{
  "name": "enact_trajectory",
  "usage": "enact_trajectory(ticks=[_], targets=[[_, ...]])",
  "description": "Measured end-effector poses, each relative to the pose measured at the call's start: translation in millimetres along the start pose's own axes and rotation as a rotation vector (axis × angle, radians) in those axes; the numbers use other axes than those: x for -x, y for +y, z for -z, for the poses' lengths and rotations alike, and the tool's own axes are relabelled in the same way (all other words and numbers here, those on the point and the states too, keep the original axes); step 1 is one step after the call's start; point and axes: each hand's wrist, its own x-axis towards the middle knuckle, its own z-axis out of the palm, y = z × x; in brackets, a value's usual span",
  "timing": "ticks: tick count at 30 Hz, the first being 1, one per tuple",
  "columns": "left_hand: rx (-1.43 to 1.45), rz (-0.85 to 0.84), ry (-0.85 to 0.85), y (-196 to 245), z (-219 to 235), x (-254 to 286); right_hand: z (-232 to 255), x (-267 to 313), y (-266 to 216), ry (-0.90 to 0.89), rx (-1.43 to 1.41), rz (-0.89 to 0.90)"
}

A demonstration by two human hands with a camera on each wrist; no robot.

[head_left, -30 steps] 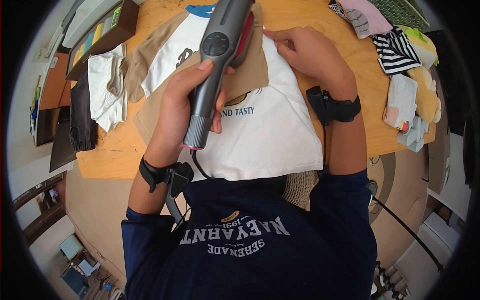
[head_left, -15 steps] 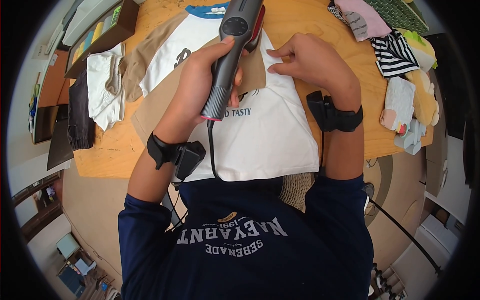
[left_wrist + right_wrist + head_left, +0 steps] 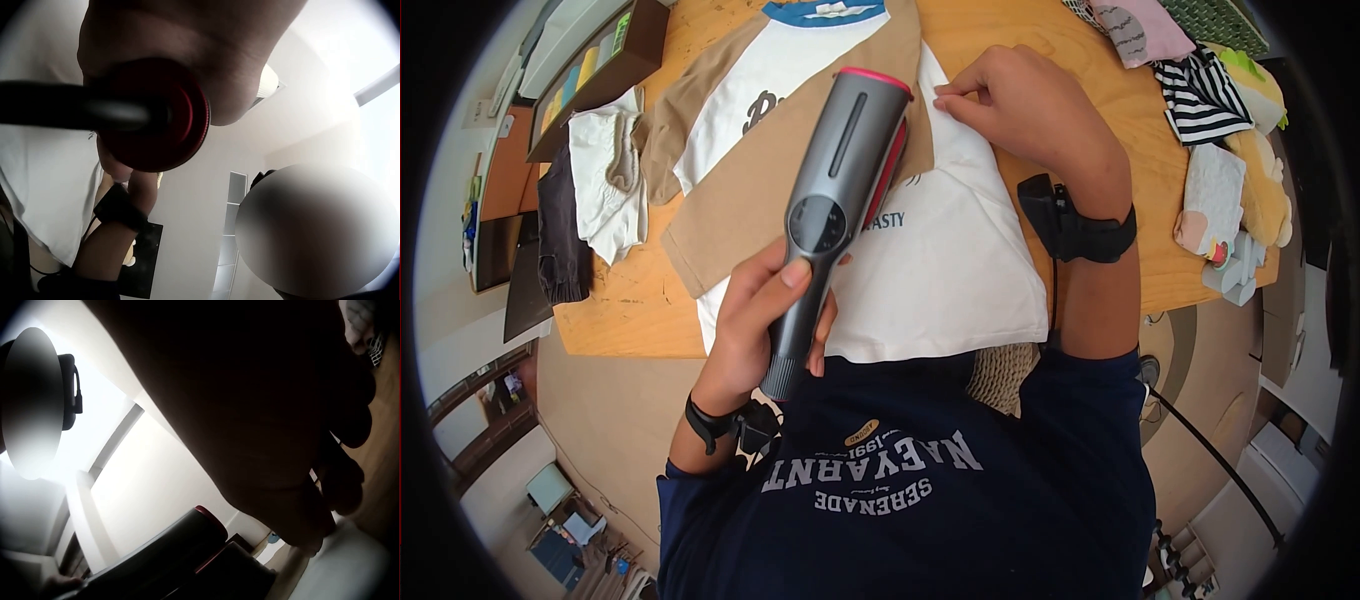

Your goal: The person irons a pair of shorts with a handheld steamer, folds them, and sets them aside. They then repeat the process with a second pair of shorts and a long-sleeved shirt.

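Note:
My left hand (image 3: 765, 310) grips the ribbed handle of a grey handheld garment steamer (image 3: 845, 140) with red trim, thumb on its front. The steamer's red end cap (image 3: 178, 115) and cord fill much of the left wrist view. Below it lies a white T-shirt (image 3: 960, 250) with a blue collar and tan sleeves, one sleeve (image 3: 730, 225) folded across the chest print. The raised right hand (image 3: 1035, 110) pinches the shirt's side edge near the far end. In the right wrist view, its fingers appear dark against the white cloth.
White pants (image 3: 605, 180) and dark pants (image 3: 563, 235) hang at the table's left edge beside a brown box (image 3: 600, 90). Folded clothes, including a striped piece (image 3: 1200, 100), and a plush toy (image 3: 1265, 190) line the right side of the wooden table (image 3: 1100, 50).
The steamer first shifted right, then came back toward the body and to the left, baring more of the tan sleeve. My right fingers spread off the shirt edge, then closed there again.

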Motion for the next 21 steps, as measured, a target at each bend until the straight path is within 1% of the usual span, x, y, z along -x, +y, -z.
enact_trajectory(ticks=[2, 4, 6, 8, 9, 10, 11, 12, 13, 14, 15, 17, 19, 21], targets=[[0.004, -0.003, -0.014, -4.7, 4.3, 5.1, -0.6, -0.3, -4.8, 0.030, 0.023, -0.015], [0.026, 0.006, -0.058, -5.6, 9.5, 6.9, 1.4, -1.6, -11.0, 0.025, 0.018, -0.017], [0.040, -0.004, -0.059, -5.0, 8.5, 5.7, 2.7, -2.1, -16.2, 0.015, 0.019, -0.016], [0.058, -0.018, -0.060, -2.8, 4.3, 0.6, 3.4, -2.7, -20.7, 0.181, -0.061, 0.022], [0.089, -0.018, -0.088, 0.0, 1.2, -3.8, 7.5, -2.9, -26.0, 0.177, -0.060, 0.035], [0.119, -0.019, -0.114, 1.8, -1.9, -8.7, 14.0, -3.0, -32.8, 0.153, -0.248, 0.006], [0.126, -0.027, -0.105, 2.0, -5.9, -14.2, 17.6, -3.7, -37.7, 0.124, -0.436, -0.026], [0.070, -0.001, -0.107, 1.7, -10.7, -20.4, 17.2, -4.8, -40.5, 0.117, -0.435, -0.016], [0.016, 0.025, -0.108, 1.2, -14.7, -26.2, 16.1, -5.9, -42.6, 0.204, -0.423, 0.111], [0.022, 0.039, -0.129, 0.6, -16.9, -31.4, 14.7, -7.0, -43.8, 0.289, -0.410, 0.237], [0.030, 0.037, -0.122, 1.5, -18.4, -36.6, 12.7, -7.8, -43.3, 0.280, -0.411, 0.244], [-0.041, 0.039, -0.176, 4.3, -19.8, -42.6, 7.3, -8.2, -38.0, 0.246, -0.202, 0.392], [-0.091, 0.051, -0.169, 11.1, -15.0, -39.5, 5.5, -9.2, -31.6, 0.214, -0.251, 0.400], [-0.555, -0.220, -0.165, 15.4, 6.5, -36.3, 10.0, -10.3, -27.3, 0.048, -0.345, 0.365]])
